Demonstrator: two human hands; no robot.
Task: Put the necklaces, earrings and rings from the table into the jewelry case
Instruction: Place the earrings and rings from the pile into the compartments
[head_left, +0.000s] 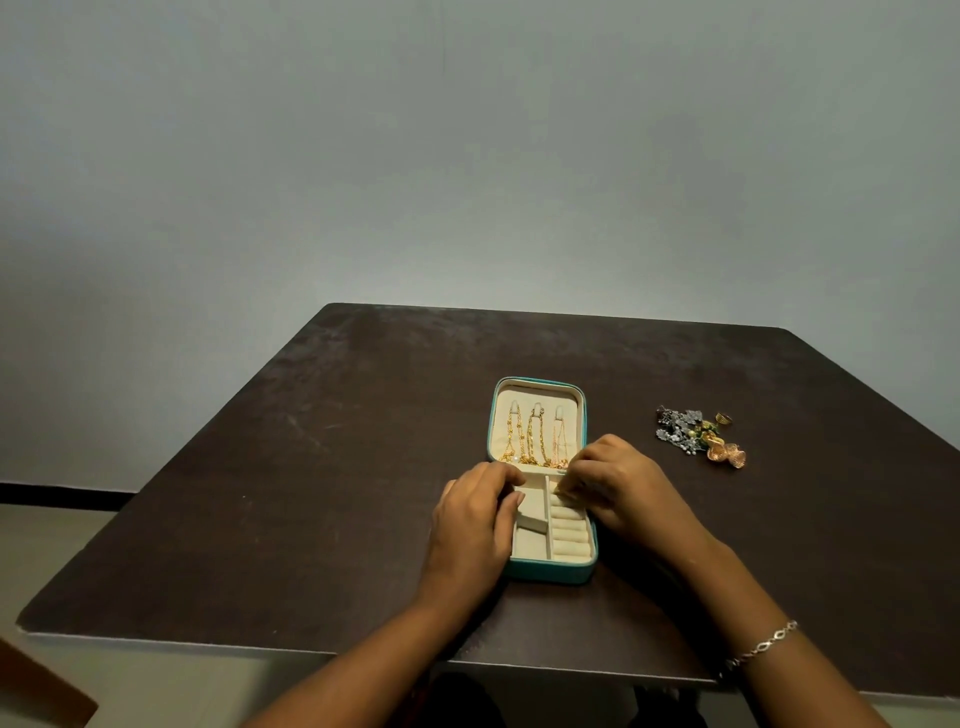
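A teal jewelry case (584, 566) with cream lining lies open in the middle of the dark table. Three necklaces (535, 439) hang from hooks in its lid. My left hand (475, 525) rests on the case's left rim, fingers curled over the left compartments. My right hand (618, 488) is at the right rim, fingertips pinched together over the top of the ring rolls (569, 535); whether something small sits between the fingers is not visible. A pile of earrings and rings (696, 434) lies on the table to the right of the case.
The dark brown table (311, 493) ends near me at a pale front edge. A bracelet (763, 644) is on my right wrist. A brown object (36, 691) shows at the lower left corner, below the table. A plain wall stands behind.
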